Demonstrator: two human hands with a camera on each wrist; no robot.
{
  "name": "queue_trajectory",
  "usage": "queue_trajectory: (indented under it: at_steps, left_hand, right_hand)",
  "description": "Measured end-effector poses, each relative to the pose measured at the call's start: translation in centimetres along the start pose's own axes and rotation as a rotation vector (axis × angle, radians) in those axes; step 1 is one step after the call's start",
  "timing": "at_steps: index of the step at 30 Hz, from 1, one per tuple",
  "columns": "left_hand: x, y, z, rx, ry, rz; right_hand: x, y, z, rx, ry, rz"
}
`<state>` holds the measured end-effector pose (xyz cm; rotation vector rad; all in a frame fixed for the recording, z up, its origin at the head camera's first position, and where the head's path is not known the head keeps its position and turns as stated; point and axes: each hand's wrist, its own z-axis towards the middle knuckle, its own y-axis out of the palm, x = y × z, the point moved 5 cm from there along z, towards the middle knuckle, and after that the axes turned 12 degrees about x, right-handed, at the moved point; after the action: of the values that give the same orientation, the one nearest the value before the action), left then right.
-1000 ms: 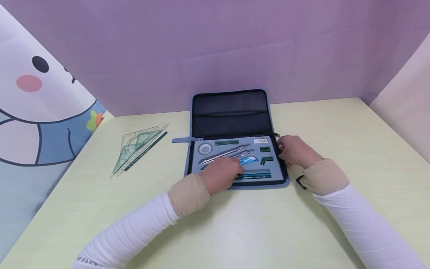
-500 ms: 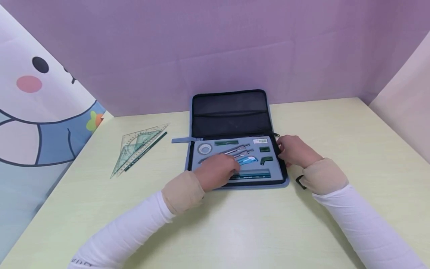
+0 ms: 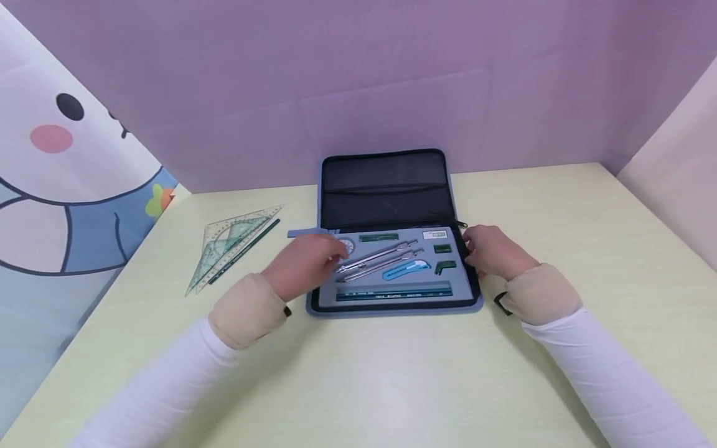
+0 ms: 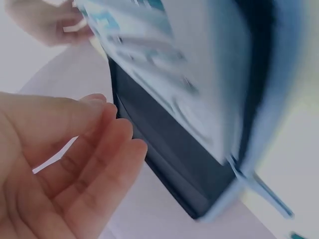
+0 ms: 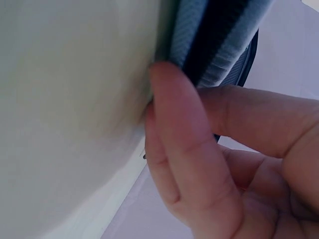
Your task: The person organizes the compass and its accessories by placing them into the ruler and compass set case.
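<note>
A zip-up geometry set case (image 3: 392, 311) lies unfolded on the table, its black lid (image 3: 386, 208) leaning back. My left hand (image 3: 305, 264) is over the case's left side, covering part of the round disc (image 3: 348, 247). Its thumb and fingers are loosely bent with nothing between them, as the left wrist view shows. At the right edge of the case, my right hand (image 3: 493, 252) pinches the rim (image 5: 187, 45) between thumb and fingers. In the grey tray (image 3: 465, 286) lie two metal compasses (image 3: 386, 252), a blue cutter (image 3: 406, 269) and green pencils (image 3: 392, 292).
Left of the case, clear set squares (image 3: 229, 246) lie beside a dark green pencil (image 3: 244, 252). The case also holds a white eraser (image 3: 434, 234) and small green pieces (image 3: 442, 249). A blue strap (image 3: 299, 234) sticks out at its left. A purple cloth (image 3: 358, 93) stands behind.
My left hand has moved left and slightly back from the compasses and pencils, uncovering them and the cutter. My right hand stays at the case's right edge.
</note>
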<state>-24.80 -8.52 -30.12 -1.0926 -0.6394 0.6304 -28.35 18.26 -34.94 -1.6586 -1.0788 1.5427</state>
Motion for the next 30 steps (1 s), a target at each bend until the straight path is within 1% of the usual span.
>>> queue_trajectory:
  at_steps: [3,7,14,18,24,26,28,30]
  left_hand:
    - [-1.7,-0.8,-0.7,0.035,-0.029,0.025]
    - [-4.2,-1.3,-1.4,0.074,-0.066,0.055]
    - [-8.7,-1.8,-2.6,0.082,-0.174,0.101]
    - [-11.1,-2.1,-3.5,0.052,-0.269,0.142]
    - [-14.7,-1.9,-5.3,-0.050,-0.492,0.202]
    - [-15.8,-1.8,-5.8,-0.073,-0.549,0.214]
    - [-16.6,-1.7,-6.2,-0.081,-0.581,0.209]
    - [-17.3,-1.5,-6.6,-0.092,-0.592,0.201]
  right_hand:
    - [0.0,0.0,0.0,0.000,-0.003,-0.002]
    - [0.1,-0.1,0.0,0.005,-0.008,-0.008]
    - [0.0,0.0,0.0,-0.004,-0.001,0.004]
    - [-0.1,0.0,-0.1,-0.002,-0.003,0.007]
    - [-0.1,0.0,-0.1,0.013,-0.021,0.013]
    - [-0.1,0.0,-0.1,0.017,-0.023,0.016]
    - [-0.1,0.0,-0.1,0.017,-0.019,0.015]
    - [-0.1,0.0,-0.1,0.015,-0.015,0.012]
